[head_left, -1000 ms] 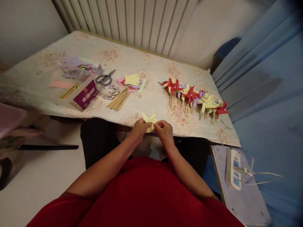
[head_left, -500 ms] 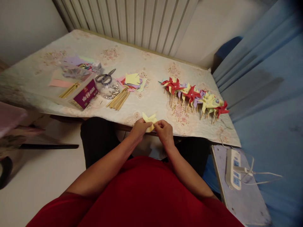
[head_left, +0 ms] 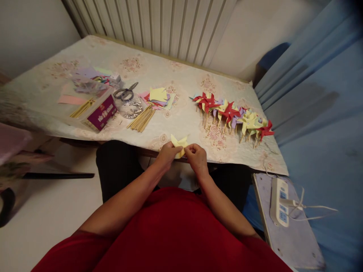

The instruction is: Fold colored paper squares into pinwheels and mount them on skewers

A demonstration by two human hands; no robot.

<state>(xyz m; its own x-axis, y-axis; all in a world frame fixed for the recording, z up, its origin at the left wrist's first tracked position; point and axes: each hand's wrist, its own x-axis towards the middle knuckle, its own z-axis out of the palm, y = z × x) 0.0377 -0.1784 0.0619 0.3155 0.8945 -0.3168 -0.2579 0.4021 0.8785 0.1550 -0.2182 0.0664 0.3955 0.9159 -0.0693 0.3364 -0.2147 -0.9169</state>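
Note:
A pale yellow paper pinwheel (head_left: 179, 142), its blades partly folded, is held over the table's front edge. My left hand (head_left: 167, 154) is closed on its left side, with the thumb lying across the paper. At its right side, my right hand (head_left: 196, 155) pinches the paper between thumb and bent forefinger. Whether anything small is also between those fingertips is hidden. Nearest on the table are a bundle of thin wooden sticks (head_left: 141, 119), a stack of coloured paper squares (head_left: 159, 95) with cut corners, and a round clear dish (head_left: 124, 112) of shiny pins.
Scissors (head_left: 126, 92) lie by the dish. A clear plastic box (head_left: 98, 118) with a purple label stands at the left. Finished pinwheels (head_left: 229, 113) in red, yellow and purple lie in a row at the right. A power strip (head_left: 279, 202) rests on a side stand.

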